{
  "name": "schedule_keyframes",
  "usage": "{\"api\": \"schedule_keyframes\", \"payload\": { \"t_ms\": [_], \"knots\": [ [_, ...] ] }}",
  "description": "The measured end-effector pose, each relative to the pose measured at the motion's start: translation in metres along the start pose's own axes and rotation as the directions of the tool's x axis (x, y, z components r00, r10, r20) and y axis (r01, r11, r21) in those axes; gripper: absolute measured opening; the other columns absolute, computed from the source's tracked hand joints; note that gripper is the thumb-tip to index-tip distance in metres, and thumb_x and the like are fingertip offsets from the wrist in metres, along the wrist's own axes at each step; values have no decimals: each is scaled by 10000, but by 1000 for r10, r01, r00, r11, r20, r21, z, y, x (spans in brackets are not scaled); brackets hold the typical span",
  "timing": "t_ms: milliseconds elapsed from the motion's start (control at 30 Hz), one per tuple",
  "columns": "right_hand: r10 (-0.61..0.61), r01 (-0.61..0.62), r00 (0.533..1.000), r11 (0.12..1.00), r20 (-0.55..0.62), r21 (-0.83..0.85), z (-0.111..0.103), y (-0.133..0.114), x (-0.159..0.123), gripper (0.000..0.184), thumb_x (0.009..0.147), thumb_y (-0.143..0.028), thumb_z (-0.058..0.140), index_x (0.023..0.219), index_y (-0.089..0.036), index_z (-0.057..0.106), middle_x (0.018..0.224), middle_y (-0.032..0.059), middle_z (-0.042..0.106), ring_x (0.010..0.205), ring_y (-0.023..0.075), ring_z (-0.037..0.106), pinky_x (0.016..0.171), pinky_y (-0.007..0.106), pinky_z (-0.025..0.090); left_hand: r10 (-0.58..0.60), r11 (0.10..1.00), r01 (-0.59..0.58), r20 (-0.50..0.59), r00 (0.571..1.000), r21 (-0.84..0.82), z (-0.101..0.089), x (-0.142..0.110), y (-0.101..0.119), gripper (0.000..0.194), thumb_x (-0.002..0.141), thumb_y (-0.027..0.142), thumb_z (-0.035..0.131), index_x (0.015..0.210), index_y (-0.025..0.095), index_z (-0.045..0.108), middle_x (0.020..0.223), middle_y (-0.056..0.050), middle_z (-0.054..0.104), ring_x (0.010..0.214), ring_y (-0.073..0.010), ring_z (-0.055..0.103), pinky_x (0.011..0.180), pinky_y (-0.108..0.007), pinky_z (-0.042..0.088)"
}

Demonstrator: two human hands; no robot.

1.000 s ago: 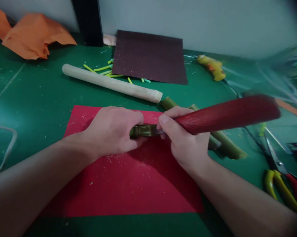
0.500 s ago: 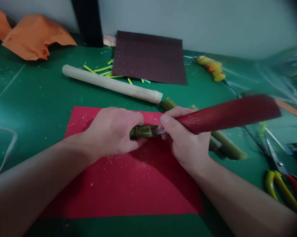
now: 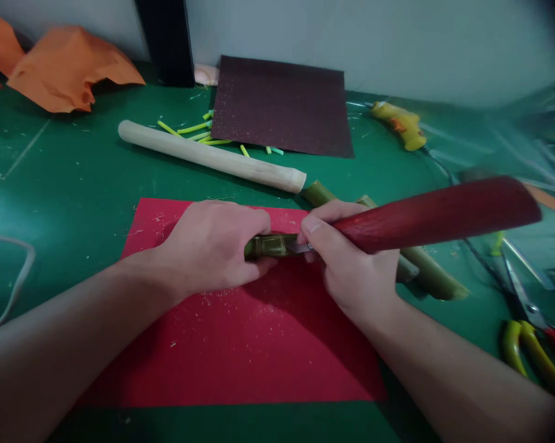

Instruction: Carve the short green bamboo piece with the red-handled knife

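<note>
Green bamboo piece (image 3: 272,245) clamped in the left hand (image 3: 213,246) — right hand (image 3: 354,264) gripping a red-handled knife (image 3: 437,215), blade at the bamboo. Shavings (image 3: 173,344) below the left hand suggest cutting underway, unfinished.

Viewed remotely, my bare left forearm (image 3: 88,326) enters from eight o'clock and tapers toward a bare left hand (image 3: 210,246); from four o'clock, my right forearm (image 3: 443,363), likewise bare, narrows toward a bare right hand (image 3: 355,271).
</note>
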State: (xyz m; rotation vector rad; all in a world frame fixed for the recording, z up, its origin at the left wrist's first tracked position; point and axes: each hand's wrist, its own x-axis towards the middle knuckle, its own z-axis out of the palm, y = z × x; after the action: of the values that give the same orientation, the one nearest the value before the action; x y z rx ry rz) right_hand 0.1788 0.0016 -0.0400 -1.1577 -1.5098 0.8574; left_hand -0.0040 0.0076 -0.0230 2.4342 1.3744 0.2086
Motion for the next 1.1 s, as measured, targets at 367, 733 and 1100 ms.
{"api": "schedule_keyframes", "payload": {
  "t_ms": [367,733,1100],
  "knots": [
    [-47,47,998,999,47,-1,0,-4,-1,229,779,-142,630,581,-257,619,534,-28,581,468,119,511,434,280,405,12,1000,-12,-19,1000,9,1,-1,0,216,824,423,566,799,221,640,642,-10,601,584,-157,508,512,-271,246],
    [-41,40,998,999,46,13,0,0,-3,228,794,-148,638,596,-259,616,555,-26,584,478,125,524,446,292,419,11,1000,-11,-24,1000,-16,2,-1,-2,258,850,450,566,773,220,652,687,-9,653,597,-154,536,521,-281,248],
    [-61,60,998,998,33,33,0,0,-3,218,798,-142,635,613,-259,633,566,-25,601,471,126,530,441,297,417,18,999,-19,-38,999,-48,3,-2,-4,260,857,450,562,779,219,652,718,-6,668,627,-152,553,533,-277,264]
  ]
}}
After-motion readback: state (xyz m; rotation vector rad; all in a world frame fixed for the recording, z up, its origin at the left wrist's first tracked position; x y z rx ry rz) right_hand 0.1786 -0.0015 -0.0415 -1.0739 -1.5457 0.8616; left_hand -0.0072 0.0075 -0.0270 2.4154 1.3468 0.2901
